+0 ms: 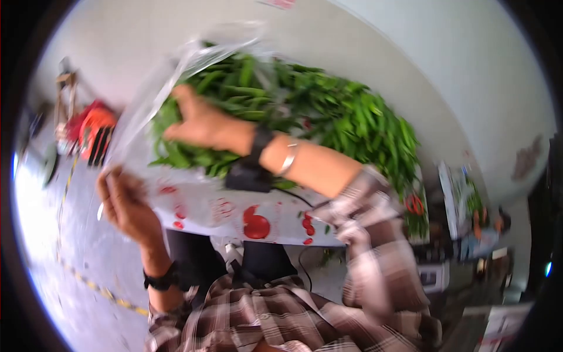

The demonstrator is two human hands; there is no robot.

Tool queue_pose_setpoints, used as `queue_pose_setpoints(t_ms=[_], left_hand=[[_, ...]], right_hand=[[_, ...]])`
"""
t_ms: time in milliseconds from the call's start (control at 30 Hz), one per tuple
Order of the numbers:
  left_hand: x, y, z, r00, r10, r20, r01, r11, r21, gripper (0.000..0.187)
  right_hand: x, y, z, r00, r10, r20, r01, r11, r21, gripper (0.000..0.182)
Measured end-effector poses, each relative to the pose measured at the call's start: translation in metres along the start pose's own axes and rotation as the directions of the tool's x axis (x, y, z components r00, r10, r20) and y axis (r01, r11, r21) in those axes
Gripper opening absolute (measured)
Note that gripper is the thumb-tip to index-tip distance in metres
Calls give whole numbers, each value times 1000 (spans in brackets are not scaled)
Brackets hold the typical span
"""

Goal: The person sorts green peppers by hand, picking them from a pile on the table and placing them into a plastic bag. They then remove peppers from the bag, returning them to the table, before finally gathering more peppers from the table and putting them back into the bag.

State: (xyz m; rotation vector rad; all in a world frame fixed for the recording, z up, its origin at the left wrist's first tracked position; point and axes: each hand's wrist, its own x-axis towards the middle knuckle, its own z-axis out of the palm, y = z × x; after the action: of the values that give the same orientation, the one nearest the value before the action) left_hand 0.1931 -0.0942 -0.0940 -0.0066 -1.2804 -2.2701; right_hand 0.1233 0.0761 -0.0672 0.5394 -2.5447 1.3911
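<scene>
My left hand (124, 205) is closed at the table's left end, fingers pinched on the lower edge of a clear plastic bag (132, 126). From there the film stretches up and over the back of the table. My right hand (202, 123), blurred by motion, reaches across to the left, thumb and fingers spread, over long green leafy stems (246, 97) at the bag's side. A larger heap of green leafy stems (358, 117) covers the right part of the table. My right forearm hides some of the greens.
The tablecloth (199, 214) is white with red fruit prints. Red-handled scissors (414, 204) lie at the right end. An orange-red bundle (97, 132) stands on the floor at left. Another person (484, 237) is at a further table (450, 190) on the right. A wall runs behind.
</scene>
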Motion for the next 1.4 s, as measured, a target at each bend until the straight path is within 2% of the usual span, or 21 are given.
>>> queue_pose_setpoints(t_ms=[67,133,167,200,233,300,333,367,533,600,633,667,733,833,900,967,1000,1100,1167,1267,1400], left_hand=[[-2,-3,-4,999,21,34,-23,998,61,18],[-3,-13,-9,1000,23,-13,-22,995,100,17],[-6,-15,-12,1000,13,0,-13,995,98,17],[-9,-18,-15,999,18,39,-21,996,92,16],[-11,-22,-18,997,26,73,-32,996,85,15],[-15,-35,-27,994,13,110,-20,998,66,15],[-17,-42,-31,989,3,146,-10,999,49,15],[-19,-48,-37,985,14,170,-33,994,106,15],[-22,-70,-34,991,63,119,-93,958,272,15],[-25,-72,-32,992,50,115,-87,933,350,16],[-25,-76,-33,992,49,113,-86,933,349,16],[-22,-82,-37,992,14,127,-54,947,316,16],[-21,-85,-40,990,-15,143,-26,958,286,16],[-21,-82,-36,985,-70,157,28,967,253,16],[-22,-73,-19,977,161,141,-201,917,344,16],[-22,-72,-16,973,191,130,-227,901,370,16],[-22,-72,-15,969,217,119,-247,889,387,17],[-23,-70,-14,988,112,107,-142,929,342,18],[-25,-65,-9,987,102,121,-138,929,344,18],[-24,-67,-10,984,111,140,-156,916,369,19],[-24,-67,-10,983,138,121,-175,905,388,19]], right_hand=[[-12,-4,8,988,-59,144,90,972,-219,56],[-39,-20,-5,995,-68,71,82,972,-221,45],[-49,-24,-18,986,-147,75,158,971,-180,41],[-62,-34,-37,990,-104,91,117,983,-141,38],[-72,-26,-51,966,-257,22,255,942,-218,39],[-102,-36,-95,998,43,-50,-52,978,-204,35],[-117,-37,-120,975,203,-92,-213,971,-106,32],[-132,-26,-144,957,123,-262,-162,978,-132,31],[-211,-8,-269,756,201,-623,-520,763,-384,63],[-234,9,-305,673,228,-704,-640,657,-399,73],[-237,10,-313,605,321,-729,-695,660,-287,81],[-238,15,-318,606,322,-728,-695,660,-287,81],[-236,23,-324,580,444,-683,-779,547,-306,90],[-230,52,-331,618,473,-628,-758,570,-317,92],[-223,51,-333,635,516,-576,-751,586,-303,91],[-229,67,-350,656,567,-498,-740,614,-275,87],[-224,48,-342,615,611,-498,-763,621,-179,85],[-237,68,-357,580,603,-548,-805,529,-270,80],[-241,82,-358,656,442,-612,-753,442,-487,76],[-238,80,-354,645,415,-641,-764,361,-535,72],[-245,71,-358,618,380,-688,-775,443,-452,68]])
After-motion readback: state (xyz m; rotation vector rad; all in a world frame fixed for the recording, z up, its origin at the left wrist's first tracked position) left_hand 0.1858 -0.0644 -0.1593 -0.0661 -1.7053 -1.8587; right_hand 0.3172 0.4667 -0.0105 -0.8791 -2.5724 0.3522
